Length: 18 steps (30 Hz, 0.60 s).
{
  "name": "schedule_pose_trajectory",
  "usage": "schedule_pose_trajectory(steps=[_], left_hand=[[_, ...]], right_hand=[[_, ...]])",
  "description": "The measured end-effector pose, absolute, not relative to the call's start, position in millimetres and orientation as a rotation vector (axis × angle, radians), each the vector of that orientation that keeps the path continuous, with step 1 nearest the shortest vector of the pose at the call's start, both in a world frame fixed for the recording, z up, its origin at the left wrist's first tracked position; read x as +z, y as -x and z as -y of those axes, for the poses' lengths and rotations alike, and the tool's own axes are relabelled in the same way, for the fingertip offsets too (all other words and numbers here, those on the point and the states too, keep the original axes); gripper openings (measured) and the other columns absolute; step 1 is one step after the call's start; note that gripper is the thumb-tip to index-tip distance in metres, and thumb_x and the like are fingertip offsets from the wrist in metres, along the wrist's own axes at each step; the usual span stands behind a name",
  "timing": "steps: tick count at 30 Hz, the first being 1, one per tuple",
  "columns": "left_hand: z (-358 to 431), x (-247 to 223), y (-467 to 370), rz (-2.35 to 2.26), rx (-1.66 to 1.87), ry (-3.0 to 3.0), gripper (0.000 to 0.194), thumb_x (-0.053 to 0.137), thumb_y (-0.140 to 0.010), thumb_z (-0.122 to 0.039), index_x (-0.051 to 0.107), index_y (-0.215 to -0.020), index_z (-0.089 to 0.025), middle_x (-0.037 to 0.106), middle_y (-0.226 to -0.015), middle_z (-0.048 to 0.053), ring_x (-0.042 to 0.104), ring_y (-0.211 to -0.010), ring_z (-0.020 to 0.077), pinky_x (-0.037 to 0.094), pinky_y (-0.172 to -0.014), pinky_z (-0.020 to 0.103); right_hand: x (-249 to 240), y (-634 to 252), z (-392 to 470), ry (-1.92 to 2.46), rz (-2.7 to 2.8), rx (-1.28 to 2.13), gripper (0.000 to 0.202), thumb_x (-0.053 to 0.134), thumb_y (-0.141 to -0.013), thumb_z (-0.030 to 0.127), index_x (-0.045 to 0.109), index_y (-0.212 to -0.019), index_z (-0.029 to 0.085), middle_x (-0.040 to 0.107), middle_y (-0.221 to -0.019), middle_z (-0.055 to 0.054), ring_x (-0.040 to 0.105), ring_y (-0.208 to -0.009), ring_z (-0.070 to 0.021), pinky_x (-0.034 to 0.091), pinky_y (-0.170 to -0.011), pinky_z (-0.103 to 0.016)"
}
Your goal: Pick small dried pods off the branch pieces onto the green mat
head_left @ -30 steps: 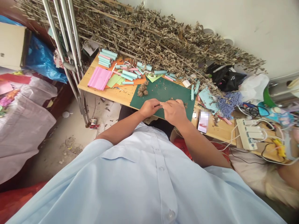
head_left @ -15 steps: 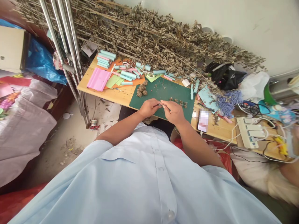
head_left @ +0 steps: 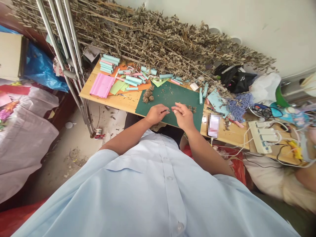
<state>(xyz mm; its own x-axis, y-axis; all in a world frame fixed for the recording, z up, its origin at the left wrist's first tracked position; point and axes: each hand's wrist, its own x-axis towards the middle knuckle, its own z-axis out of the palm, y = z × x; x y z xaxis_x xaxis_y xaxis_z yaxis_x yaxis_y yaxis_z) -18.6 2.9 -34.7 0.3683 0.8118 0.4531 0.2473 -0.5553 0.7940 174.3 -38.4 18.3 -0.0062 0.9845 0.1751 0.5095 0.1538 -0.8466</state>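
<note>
My left hand [head_left: 157, 114] is closed in a pinch over the front of the green mat [head_left: 170, 95]. A small dark bit shows at its fingertips, too small to name. Just to the right, my right hand [head_left: 183, 116] is raised with thumb and fingers apart, and no object shows in it. A narrow gap separates the two hands. Beyond my left hand, a small heap of brown dried plant balls [head_left: 148, 94] rests on the mat. Loose dried plant bits [head_left: 192, 108] lie beside my right hand, partly hidden by it.
Long dried leafy stalks [head_left: 148, 39] cover the back of the table. Blue paper rolls [head_left: 133, 79] and a pink paper sheet [head_left: 101, 85] lie left. At right are a phone [head_left: 213, 125], purple string [head_left: 239, 107] and a power strip [head_left: 260, 137]. Metal crutches [head_left: 71, 62] lean at the left.
My right hand has come away from my left hand's fingertips, and its fingers have spread. My left hand keeps its pinch in nearly the same place. The view has shifted slightly.
</note>
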Motion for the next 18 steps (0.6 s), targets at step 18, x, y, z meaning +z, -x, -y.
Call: schedule_pose_trajectory(steps=[18], left_hand=[[-3, -34, 19, -0.916, 1.176, -1.977, 0.020, 0.067, -0.100, -0.034, 0.080, -0.103, -0.018, 0.077, -0.096, 0.009, 0.069, -0.090, 0.0191, 0.055, -0.086, 0.031]], right_hand=[[21, -161, 53, 1.452, 1.621, 0.708, 0.037, 0.055, -0.103, 0.042, 0.067, -0.131, 0.022, 0.081, -0.118, -0.012, 0.079, -0.109, -0.0254, 0.063, -0.099, -0.048]])
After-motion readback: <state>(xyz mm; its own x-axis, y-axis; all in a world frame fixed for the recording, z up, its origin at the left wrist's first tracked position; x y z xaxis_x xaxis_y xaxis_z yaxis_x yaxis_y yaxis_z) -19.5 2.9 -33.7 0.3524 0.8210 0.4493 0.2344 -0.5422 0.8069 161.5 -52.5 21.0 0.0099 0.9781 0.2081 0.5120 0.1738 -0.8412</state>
